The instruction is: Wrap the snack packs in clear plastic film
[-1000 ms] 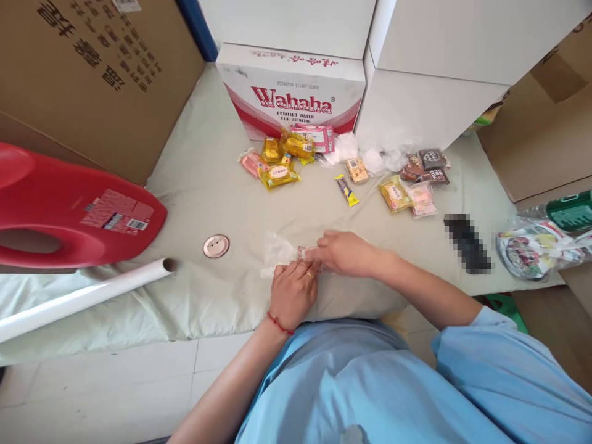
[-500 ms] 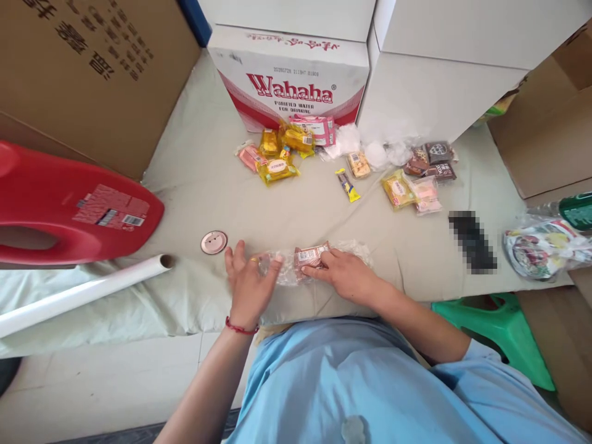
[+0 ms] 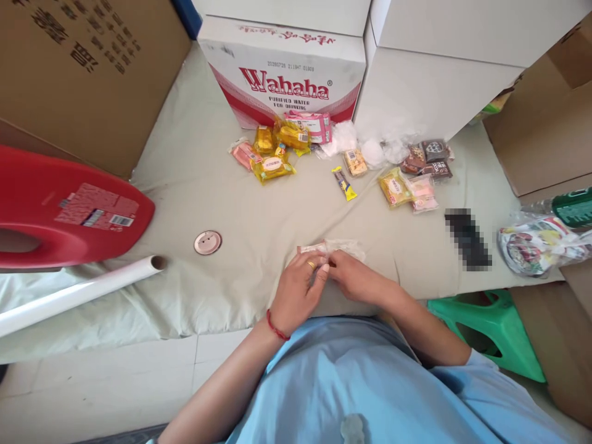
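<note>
At the near edge of the cloth-covered table [image 3: 259, 216], a small brown wrapped snack packet [image 3: 311, 248] lies on a sheet of clear plastic wrap [image 3: 348, 248]. My left hand [image 3: 298, 287], with a ring and a red bracelet, curls over the packet and folded wrap and hides most of them. Right beside it, my right hand [image 3: 355, 279] has its fingertips pinched at the packet's right end, on the wrap. The two hands meet thumb to fingers, so the exact grip is partly hidden.
Wrapped snacks [image 3: 272, 166] and crumpled clear wrap [image 3: 345, 137] lie before a Wahaha carton [image 3: 287, 74]. More snacks [image 3: 395, 188] are at right, near a blurred dark object [image 3: 468, 239]. A round badge [image 3: 208, 242], white tube [image 3: 83, 296] and red jug [image 3: 111, 216] are left.
My left hand has moved right from the wrap's left end onto the packet, folding the wrap over it. My right hand has drawn its fingers in at the packet's right end.
</note>
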Tool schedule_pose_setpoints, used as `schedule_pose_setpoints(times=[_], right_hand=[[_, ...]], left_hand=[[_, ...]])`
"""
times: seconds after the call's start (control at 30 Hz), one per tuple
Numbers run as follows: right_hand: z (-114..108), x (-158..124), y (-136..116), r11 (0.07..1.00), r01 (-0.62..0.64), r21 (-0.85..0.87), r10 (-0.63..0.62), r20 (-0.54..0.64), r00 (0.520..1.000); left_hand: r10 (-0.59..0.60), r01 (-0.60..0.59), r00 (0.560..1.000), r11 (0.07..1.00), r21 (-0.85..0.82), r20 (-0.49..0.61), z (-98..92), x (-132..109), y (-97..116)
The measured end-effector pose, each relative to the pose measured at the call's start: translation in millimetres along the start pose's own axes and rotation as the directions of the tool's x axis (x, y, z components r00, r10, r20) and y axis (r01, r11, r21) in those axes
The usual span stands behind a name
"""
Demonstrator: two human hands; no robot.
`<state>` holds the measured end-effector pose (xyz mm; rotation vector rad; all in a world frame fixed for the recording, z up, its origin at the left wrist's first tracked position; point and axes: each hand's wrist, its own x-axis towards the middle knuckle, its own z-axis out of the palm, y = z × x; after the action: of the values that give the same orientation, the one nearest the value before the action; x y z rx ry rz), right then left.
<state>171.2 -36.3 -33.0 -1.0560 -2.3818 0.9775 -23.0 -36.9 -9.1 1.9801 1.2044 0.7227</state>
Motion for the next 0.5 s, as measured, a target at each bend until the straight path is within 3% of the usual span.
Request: schedule_pose_setpoints(times=[0.1, 0.17, 0.23, 0.3, 0.4, 0.5], right_hand=[[-14, -19, 7, 0.990, 0.024, 0.141, -0.017, -0.048, 0.999], [-17, -28, 10, 0.987, -0.111, 0.115, 0.133, -0.208, 0.969], [-15, -33, 13, 0.936, -0.352, -0.018, 0.315, -0.403, 0.859], [-11, -34, 15, 0.834, -0.530, -0.153, 0.396, -0.502, 0.769], [-11, -32, 14, 0.810, -0.545, -0.215, 0.402, -0.474, 0.784], [-21, -18, 3, 0.879, -0.469, -0.084, 0.390, -0.437, 0.811]], left_hand=[[0.062, -0.066, 0.998, 0.958, 0.279, 0.022, 10.8, -6, -3], [0.085, -0.088, 0.996, 0.907, 0.411, 0.026, 14.9, -12, -7], [0.124, -0.125, 0.992, 0.873, 0.471, 0.033, 17.4, -16, -10], [0.153, -0.149, 0.988, 0.854, 0.499, 0.033, 19.0, -19, -11], [0.169, -0.163, 0.985, 0.837, 0.522, 0.036, 20.2, -20, -11], [0.191, -0.182, 0.981, 0.820, 0.543, 0.041, 21.7, -20, -10]])
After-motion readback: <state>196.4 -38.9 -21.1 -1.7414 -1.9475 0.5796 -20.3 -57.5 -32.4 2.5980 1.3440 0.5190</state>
